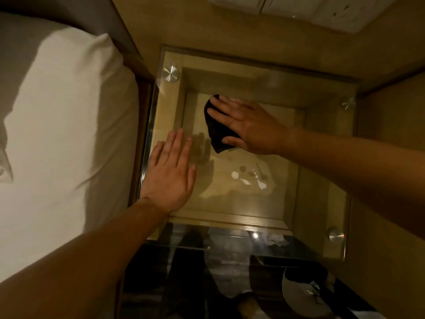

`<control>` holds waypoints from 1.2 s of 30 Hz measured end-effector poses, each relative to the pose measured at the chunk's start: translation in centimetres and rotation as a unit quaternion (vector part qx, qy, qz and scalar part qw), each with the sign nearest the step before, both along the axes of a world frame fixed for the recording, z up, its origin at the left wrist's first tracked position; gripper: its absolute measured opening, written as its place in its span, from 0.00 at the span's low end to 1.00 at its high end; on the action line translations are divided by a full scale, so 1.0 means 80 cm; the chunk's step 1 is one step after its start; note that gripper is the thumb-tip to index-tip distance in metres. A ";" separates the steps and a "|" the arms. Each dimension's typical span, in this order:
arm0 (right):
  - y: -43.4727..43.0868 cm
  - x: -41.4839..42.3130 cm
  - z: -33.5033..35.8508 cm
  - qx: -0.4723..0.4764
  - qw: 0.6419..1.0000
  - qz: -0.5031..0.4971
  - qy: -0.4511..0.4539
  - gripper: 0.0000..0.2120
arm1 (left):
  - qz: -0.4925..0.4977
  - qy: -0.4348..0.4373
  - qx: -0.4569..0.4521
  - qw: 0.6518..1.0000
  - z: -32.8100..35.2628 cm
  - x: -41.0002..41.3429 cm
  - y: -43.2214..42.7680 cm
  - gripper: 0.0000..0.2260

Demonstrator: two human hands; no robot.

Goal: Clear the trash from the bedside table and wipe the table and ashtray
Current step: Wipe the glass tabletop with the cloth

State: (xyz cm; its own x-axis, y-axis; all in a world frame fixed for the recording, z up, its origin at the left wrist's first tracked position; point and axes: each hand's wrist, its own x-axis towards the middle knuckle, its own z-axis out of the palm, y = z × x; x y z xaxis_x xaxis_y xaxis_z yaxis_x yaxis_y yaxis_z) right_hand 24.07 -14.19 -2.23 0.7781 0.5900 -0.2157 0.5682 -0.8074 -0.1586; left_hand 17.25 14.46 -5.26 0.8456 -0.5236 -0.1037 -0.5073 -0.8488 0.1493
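The bedside table has a clear glass top over a wooden frame, held by round metal studs at its corners. My right hand lies flat with straight fingers on a dark cloth, pressing it onto the glass near the table's middle. My left hand rests flat and open on the glass at the left edge. White smears and spots show on the glass in front of the cloth. No ashtray is visible.
A bed with a white pillow lies directly to the left of the table. The wall with a white switch panel is behind it. Below the front edge, the dark glossy floor shows reflections and a pale round object.
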 end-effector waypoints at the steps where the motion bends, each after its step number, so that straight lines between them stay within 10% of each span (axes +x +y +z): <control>1: 0.002 -0.012 0.000 -0.001 1.000 0.007 -0.002 0.36 | -0.001 -0.004 0.000 1.000 -0.001 -0.001 0.000 0.30; 36: 0.077 -0.342 0.008 0.150 0.977 0.067 0.136 0.37 | 0.019 0.030 -0.010 0.999 0.019 0.001 -0.005 0.29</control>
State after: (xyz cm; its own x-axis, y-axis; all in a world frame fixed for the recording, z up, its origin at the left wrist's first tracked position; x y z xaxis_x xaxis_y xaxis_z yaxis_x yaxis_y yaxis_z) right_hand -3.29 -8.00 -1.56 0.6279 0.7507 -0.2053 0.5688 -0.6227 -0.5373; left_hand 17.34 14.04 -3.73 0.8579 -0.4929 -0.1449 -0.4635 -0.8642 0.1957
